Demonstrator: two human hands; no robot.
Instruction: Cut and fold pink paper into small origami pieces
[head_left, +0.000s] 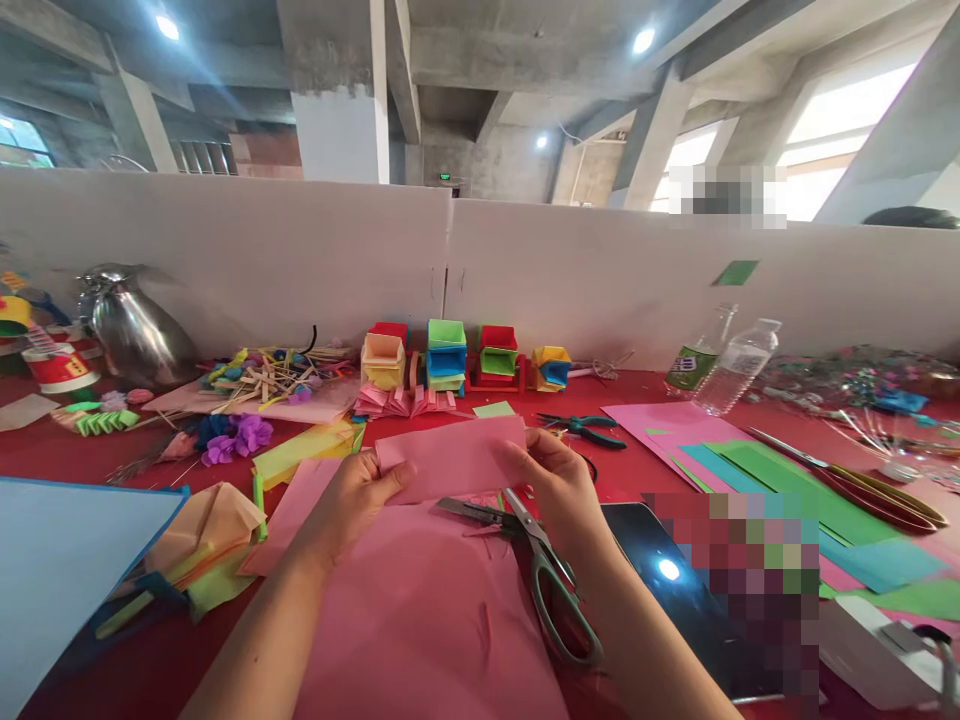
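Between both hands I hold up a pink paper strip [450,460]. My left hand [367,495] pinches its left end with the thumb in front, and my right hand [555,475] grips the right end the same way. Beneath lies a larger pink paper sheet [420,610] with thin pink offcuts on it. Open scissors [559,600] with grey-green handles rest on the sheet's right side, under my right wrist. Beyond the strip stand small folded paper boxes [447,355] in several colours, with pleated pink paper [401,400] by them.
A dark tablet [660,600] lies right of my right forearm. Farther right are coloured paper sheets [787,490], gold-handled scissors [870,480] and a plastic bottle [742,365]. Pliers [585,428] lie past my right hand. A steel jug [139,330] stands back left, before a white partition [300,250].
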